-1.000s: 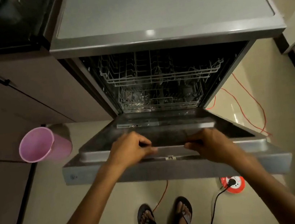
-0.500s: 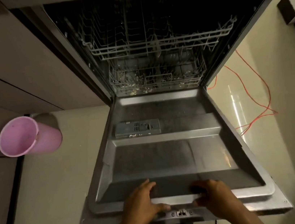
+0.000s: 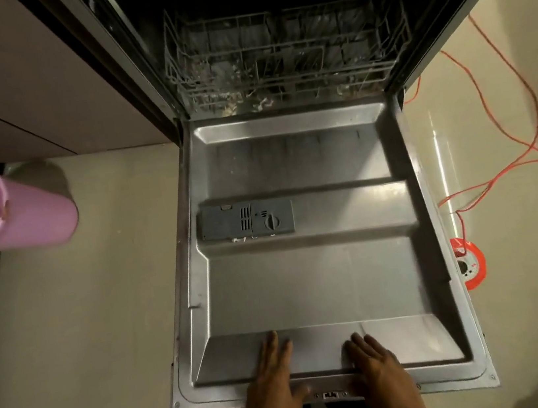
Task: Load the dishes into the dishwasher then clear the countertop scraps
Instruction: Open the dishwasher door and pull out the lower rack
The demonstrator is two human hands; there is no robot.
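Head view. The dishwasher door [image 3: 311, 267] lies folded down flat, its steel inner face up, filling the centre of the frame. The left hand [image 3: 273, 390] at 6 o'clock and the right hand [image 3: 379, 371] just beside it toward 5 o'clock rest palm-down on the door's near edge, either side of the latch [image 3: 329, 395]; the fingers of both lie straight and spread, so neither grip encloses anything. The grey detergent dispenser [image 3: 246, 222] sits left of centre on the door. At 12 o'clock the lower rack [image 3: 289, 62] stands pushed in within the dark tub; no dishes can be made out in it. A pink plastic bin [image 3: 2, 210] stands on the floor at 9 o'clock. An orange cable [image 3: 505, 122] trails over the floor at 3 o'clock to a red reel [image 3: 469, 263] near the door's right edge.

Risks, as judged: weight leaned onto the open door could strain its hinges; the cable and reel lie close enough to the door to catch a foot during loading.

Not legible: the upper rack is cut off by the top edge; the tub's depth is dark; the dishes, the table and its scraps lie outside the frame; the wrists and arms are cropped at the bottom edge.
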